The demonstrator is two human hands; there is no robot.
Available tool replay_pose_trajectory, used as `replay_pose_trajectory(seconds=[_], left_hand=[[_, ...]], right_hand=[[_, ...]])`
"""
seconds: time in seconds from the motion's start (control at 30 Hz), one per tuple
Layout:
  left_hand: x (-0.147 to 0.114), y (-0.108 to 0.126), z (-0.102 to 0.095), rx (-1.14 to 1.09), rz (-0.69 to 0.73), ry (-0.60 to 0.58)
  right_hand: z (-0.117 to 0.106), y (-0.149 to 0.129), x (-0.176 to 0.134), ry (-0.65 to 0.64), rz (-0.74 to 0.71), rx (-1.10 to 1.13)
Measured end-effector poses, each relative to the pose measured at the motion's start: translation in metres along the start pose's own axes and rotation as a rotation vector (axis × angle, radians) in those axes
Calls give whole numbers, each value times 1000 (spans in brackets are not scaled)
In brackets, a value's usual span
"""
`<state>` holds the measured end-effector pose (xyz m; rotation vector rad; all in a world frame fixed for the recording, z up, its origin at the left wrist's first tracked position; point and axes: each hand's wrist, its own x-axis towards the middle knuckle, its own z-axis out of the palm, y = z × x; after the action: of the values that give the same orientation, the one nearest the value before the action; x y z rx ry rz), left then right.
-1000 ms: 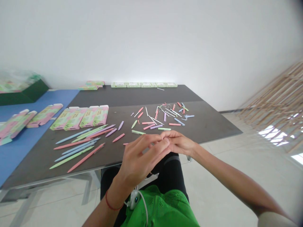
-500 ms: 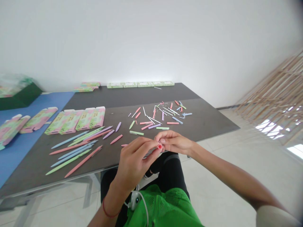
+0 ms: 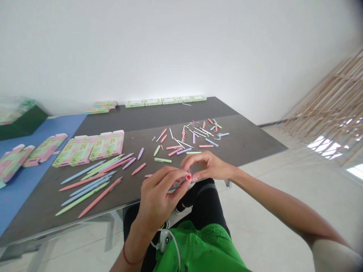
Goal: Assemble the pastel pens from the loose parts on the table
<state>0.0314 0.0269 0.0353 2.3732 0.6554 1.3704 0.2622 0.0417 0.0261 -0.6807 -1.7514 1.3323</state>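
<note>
Above the table's front edge, my left hand (image 3: pixel 159 194) pinches a red pen barrel (image 3: pixel 188 177) between thumb and fingertips. The barrel's round open end faces me, while the rest of it is hidden by the fingers. My right hand (image 3: pixel 210 166) meets it from the right, its curled thumb and index fingertip closed in at the barrel. What those right fingertips hold is too small to make out. Just beyond my hands lie loose pen parts: a green barrel piece (image 3: pixel 162 160), a pink one (image 3: pixel 138 169) and several white refills (image 3: pixel 185 144).
Assembled pastel pens (image 3: pixel 99 198) lie at the left front of the dark table (image 3: pixel 133 128). Behind them are pink-green cartons (image 3: pixel 99 146). More boxes (image 3: pixel 170 100) line the wall, a dark green bin (image 3: pixel 25 121) stands far left, and bamboo poles (image 3: pixel 331 102) lean at right.
My right hand's fingers have spread and arched more, with the index fingertip shifting left around the barrel. My left hand keeps its pinch on it. The view has tilted slightly.
</note>
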Motion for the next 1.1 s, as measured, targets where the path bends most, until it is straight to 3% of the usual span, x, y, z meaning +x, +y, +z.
replay_pose_trajectory(seconds=[0.1,0.2,0.4,0.57,0.7,0.93,1.1], left_hand=[[-2,-3,0,4,-13,-29],[-7,-20,-11,54,-61,-93],[-33,-88,-41,607,-198,-439],[-49,-119,-29,683,-210,-526],[-51,-116,-22,676,-189,-467],[-39,-80,-38,577,-105,-287],[-32,-61,-42,501,-54,-246]], right_hand=[[6,-6,5,52,-198,-241],[9,-6,7,74,-284,-377],[-4,7,0,131,-228,-606],[-12,18,-4,143,-168,-677],[-16,22,-4,144,-126,-753],[-17,23,-2,114,-18,-853],[-13,18,3,94,17,-843]])
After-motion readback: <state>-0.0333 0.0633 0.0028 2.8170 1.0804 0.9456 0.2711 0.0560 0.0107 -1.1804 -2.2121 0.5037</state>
